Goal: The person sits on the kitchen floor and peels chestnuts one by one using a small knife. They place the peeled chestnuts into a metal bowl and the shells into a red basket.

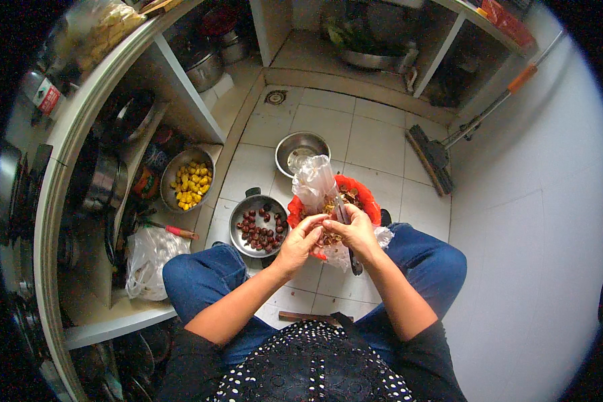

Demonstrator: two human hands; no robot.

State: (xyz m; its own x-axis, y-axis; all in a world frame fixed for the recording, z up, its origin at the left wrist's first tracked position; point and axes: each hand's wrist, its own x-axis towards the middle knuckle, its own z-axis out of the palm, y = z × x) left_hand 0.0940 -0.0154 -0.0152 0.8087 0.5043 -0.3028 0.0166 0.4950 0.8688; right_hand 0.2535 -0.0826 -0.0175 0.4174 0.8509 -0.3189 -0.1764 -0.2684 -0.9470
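My right hand (358,232) grips a knife (356,264) by its black handle, its blade pointing away from me. My left hand (299,242) meets it, fingertips close to the right thumb; any small thing between them is hidden. Both hands are above a container lined with a red plastic bag (369,193), which holds brown shells (350,195) and crumpled clear plastic (314,183). Left of it stands a metal pan (236,228) with dark brown chestnuts (264,231). Further left, a metal bowl (167,193) contains yellow peeled chestnuts (193,185).
A metal basin (284,153) stands on the tiled floor (377,140) beyond the red bag. Shelves with pots (203,70) line the left and far sides. A white plastic bag (153,261) lies by my left knee. A floor brush (432,158) leans against the right wall (522,241).
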